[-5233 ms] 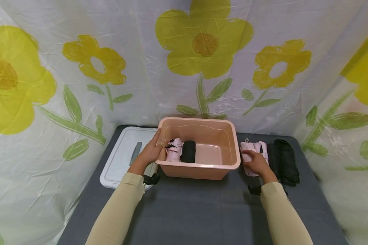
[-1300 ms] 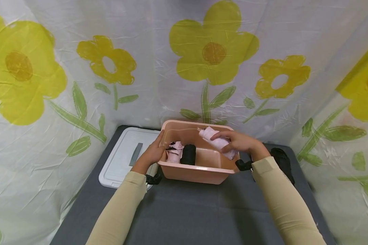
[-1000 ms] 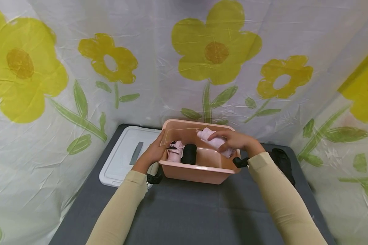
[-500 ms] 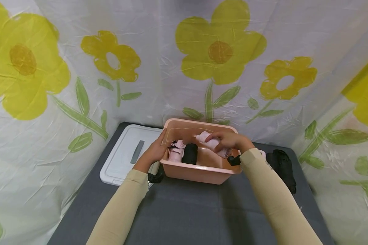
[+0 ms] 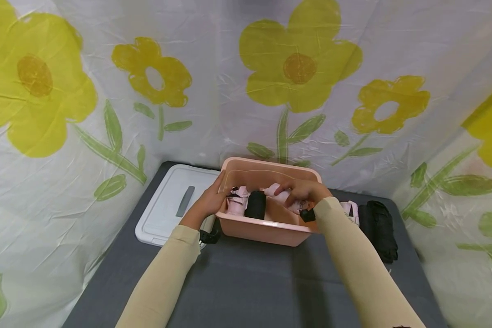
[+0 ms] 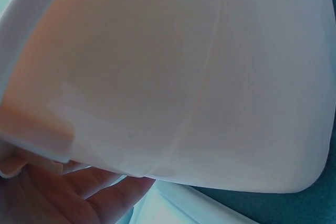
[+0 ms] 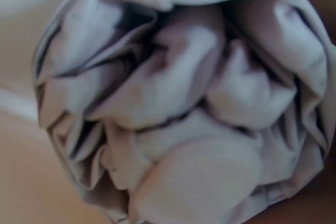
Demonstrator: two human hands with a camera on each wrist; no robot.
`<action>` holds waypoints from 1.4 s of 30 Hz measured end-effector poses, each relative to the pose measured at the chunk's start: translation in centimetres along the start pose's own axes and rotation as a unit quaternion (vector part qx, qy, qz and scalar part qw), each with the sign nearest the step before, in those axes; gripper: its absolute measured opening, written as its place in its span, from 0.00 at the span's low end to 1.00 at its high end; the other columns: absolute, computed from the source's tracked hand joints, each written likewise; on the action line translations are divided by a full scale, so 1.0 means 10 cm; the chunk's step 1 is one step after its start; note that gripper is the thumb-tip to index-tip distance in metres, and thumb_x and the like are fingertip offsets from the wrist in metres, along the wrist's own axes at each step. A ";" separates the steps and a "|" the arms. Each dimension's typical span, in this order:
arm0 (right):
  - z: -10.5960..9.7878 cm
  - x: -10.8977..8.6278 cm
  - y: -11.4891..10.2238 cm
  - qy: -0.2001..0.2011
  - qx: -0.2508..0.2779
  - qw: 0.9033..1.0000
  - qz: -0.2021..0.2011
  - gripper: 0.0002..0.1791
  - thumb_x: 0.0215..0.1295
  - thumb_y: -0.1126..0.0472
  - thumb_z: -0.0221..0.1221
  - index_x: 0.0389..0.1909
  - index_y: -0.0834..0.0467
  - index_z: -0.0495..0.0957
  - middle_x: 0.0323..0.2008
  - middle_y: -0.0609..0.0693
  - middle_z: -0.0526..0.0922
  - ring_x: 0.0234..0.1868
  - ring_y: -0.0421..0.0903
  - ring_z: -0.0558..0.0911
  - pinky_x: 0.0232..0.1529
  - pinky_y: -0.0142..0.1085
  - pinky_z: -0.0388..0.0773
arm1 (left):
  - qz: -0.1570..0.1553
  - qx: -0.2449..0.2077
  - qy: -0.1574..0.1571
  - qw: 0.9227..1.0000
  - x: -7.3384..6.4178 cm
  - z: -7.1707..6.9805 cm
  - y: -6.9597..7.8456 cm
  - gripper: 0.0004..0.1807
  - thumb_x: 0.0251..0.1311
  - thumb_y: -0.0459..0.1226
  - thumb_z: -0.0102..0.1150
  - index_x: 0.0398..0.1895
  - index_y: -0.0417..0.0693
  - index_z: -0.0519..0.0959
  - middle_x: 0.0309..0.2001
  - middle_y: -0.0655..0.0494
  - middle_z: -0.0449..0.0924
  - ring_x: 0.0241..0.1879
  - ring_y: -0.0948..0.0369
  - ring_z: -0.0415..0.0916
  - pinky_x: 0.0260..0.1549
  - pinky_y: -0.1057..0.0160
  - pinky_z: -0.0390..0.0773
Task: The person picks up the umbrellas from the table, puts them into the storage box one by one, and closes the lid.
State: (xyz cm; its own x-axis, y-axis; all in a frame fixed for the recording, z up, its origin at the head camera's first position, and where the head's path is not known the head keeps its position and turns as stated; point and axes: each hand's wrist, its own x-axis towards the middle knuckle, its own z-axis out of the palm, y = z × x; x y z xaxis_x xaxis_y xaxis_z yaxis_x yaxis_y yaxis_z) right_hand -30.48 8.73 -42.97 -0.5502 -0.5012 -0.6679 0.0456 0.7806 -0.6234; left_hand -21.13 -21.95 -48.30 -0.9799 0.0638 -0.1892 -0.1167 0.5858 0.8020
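A peach plastic tub (image 5: pixel 262 231) stands on the dark cloth-covered table. My left hand (image 5: pixel 208 200) holds its left rim; in the left wrist view the fingers (image 6: pixel 118 195) lie against the outside, beneath the edge. Inside the tub, at the left, sit a pink roll (image 5: pixel 237 206) and a black roll (image 5: pixel 255 205) side by side. My right hand (image 5: pixel 305 189) grips another rolled pink fabric bundle (image 5: pixel 279 197), slanted, down inside the tub right of the black roll. The right wrist view shows that bundle's crumpled end (image 7: pixel 184 93) up close. Whether it touches the tub floor, I cannot tell.
A white lid (image 5: pixel 160 212) with a grey handle (image 5: pixel 185 201) lies left of the tub. At the right are a pink bundle (image 5: pixel 350 210), partly behind my right sleeve, and black bundles (image 5: pixel 381 230). A flower-printed curtain (image 5: pixel 213 114) hangs behind the table.
My right hand took a pink bundle from the right side, carried it over the tub, and has lowered it inside, shifting slightly left. My left hand keeps hold of the rim.
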 end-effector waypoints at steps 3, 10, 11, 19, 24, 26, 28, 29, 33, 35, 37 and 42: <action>0.01 0.04 0.05 0.001 0.002 1.000 -0.004 0.29 0.61 0.67 0.60 0.64 0.52 0.71 0.63 0.58 0.62 0.35 0.45 0.71 0.31 0.34 0.74 | -0.002 0.004 0.000 1.000 0.00 0.01 0.02 0.37 0.71 0.60 0.35 0.77 0.72 0.35 0.76 0.44 0.50 0.74 0.43 0.52 0.69 0.40 0.55; 0.07 0.08 0.11 0.022 0.017 0.999 0.019 0.28 0.61 0.65 0.60 0.64 0.48 0.72 0.58 0.58 0.67 0.23 0.44 0.68 0.23 0.36 0.71 | 0.005 0.005 0.003 1.000 0.00 0.03 0.05 0.36 0.71 0.59 0.34 0.78 0.71 0.36 0.76 0.44 0.50 0.73 0.42 0.52 0.69 0.39 0.54; 0.08 0.09 0.12 0.026 0.021 0.999 0.027 0.28 0.61 0.65 0.61 0.64 0.48 0.73 0.57 0.58 0.69 0.23 0.44 0.68 0.22 0.37 0.71 | 0.003 0.005 0.002 1.000 0.00 0.03 0.06 0.36 0.71 0.60 0.34 0.77 0.72 0.36 0.76 0.45 0.50 0.74 0.42 0.51 0.69 0.39 0.54; 0.15 0.15 0.15 0.011 0.042 0.998 0.034 0.30 0.62 0.62 0.61 0.66 0.50 0.68 0.52 0.56 0.70 0.29 0.43 0.73 0.29 0.35 0.76 | -0.003 0.000 -0.001 1.000 0.00 0.04 0.09 0.36 0.71 0.59 0.34 0.77 0.74 0.35 0.77 0.47 0.47 0.74 0.42 0.50 0.69 0.38 0.53; 0.18 0.17 0.10 -0.005 0.043 0.999 0.017 0.30 0.66 0.66 0.54 0.69 0.56 0.62 0.64 0.58 0.62 0.40 0.48 0.77 0.45 0.40 0.80 | -0.008 -0.005 0.000 1.000 0.00 0.04 0.10 0.36 0.71 0.57 0.35 0.77 0.75 0.35 0.77 0.47 0.47 0.74 0.43 0.50 0.69 0.38 0.53; 0.20 0.17 0.07 -0.013 0.080 0.997 0.010 0.30 0.68 0.68 0.49 0.71 0.57 0.59 0.69 0.60 0.58 0.45 0.56 0.81 0.53 0.46 0.79 | -0.008 -0.005 -0.001 1.000 0.00 0.04 0.10 0.36 0.72 0.57 0.35 0.77 0.75 0.34 0.77 0.47 0.47 0.74 0.43 0.49 0.69 0.38 0.53; 0.22 0.17 0.03 -0.018 0.103 0.994 -0.006 0.28 0.71 0.69 0.45 0.72 0.58 0.58 0.74 0.59 0.52 0.54 0.60 0.80 0.59 0.50 0.75 | -0.006 -0.006 -0.001 1.000 0.00 0.05 0.09 0.36 0.72 0.57 0.35 0.77 0.74 0.35 0.77 0.47 0.47 0.74 0.43 0.49 0.69 0.38 0.53; 0.23 0.17 0.01 -0.021 0.108 0.994 -0.015 0.27 0.71 0.69 0.44 0.71 0.58 0.59 0.75 0.59 0.50 0.56 0.61 0.79 0.59 0.50 0.75 | -0.003 -0.005 -0.001 1.000 0.00 0.05 0.09 0.35 0.72 0.57 0.35 0.77 0.74 0.35 0.77 0.47 0.47 0.74 0.43 0.49 0.69 0.39 0.53; 0.25 0.17 -0.07 -0.030 0.101 0.994 -0.022 0.24 0.72 0.68 0.43 0.68 0.58 0.62 0.75 0.59 0.49 0.62 0.63 0.75 0.60 0.49 0.74 | 0.003 -0.001 -0.003 1.000 0.01 0.06 0.07 0.35 0.72 0.58 0.34 0.77 0.73 0.35 0.77 0.47 0.47 0.74 0.43 0.49 0.69 0.39 0.53; 0.23 0.18 -0.10 -0.032 0.089 0.995 -0.027 0.23 0.73 0.67 0.43 0.67 0.58 0.62 0.74 0.60 0.51 0.62 0.63 0.74 0.59 0.48 0.75 | 0.002 0.001 -0.004 1.000 0.02 0.06 0.06 0.36 0.72 0.58 0.34 0.77 0.73 0.34 0.77 0.47 0.47 0.74 0.43 0.49 0.69 0.39 0.53; 0.21 0.19 -0.13 -0.030 0.080 0.996 -0.035 0.22 0.73 0.67 0.43 0.67 0.59 0.63 0.73 0.61 0.54 0.62 0.64 0.74 0.58 0.47 0.76 | 0.001 0.005 -0.003 1.000 0.01 0.05 0.04 0.35 0.72 0.58 0.33 0.77 0.73 0.34 0.78 0.47 0.46 0.74 0.43 0.49 0.69 0.39 0.53; 0.16 0.19 -0.19 -0.023 0.067 0.996 -0.057 0.22 0.72 0.67 0.45 0.66 0.61 0.64 0.70 0.62 0.61 0.62 0.66 0.73 0.55 0.46 0.78 | -0.002 0.002 0.000 1.000 0.00 0.00 0.01 0.35 0.73 0.56 0.34 0.77 0.72 0.34 0.78 0.47 0.45 0.74 0.43 0.49 0.69 0.39 0.53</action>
State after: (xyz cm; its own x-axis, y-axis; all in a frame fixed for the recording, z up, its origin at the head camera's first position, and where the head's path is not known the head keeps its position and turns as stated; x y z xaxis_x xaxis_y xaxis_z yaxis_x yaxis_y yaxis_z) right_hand -30.30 5.76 -43.70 -0.5196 -0.6021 -0.6062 0.0981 0.6628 -0.7424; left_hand -21.11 -21.83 -48.21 -0.9796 0.0611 -0.1913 -0.1192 0.5894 0.7990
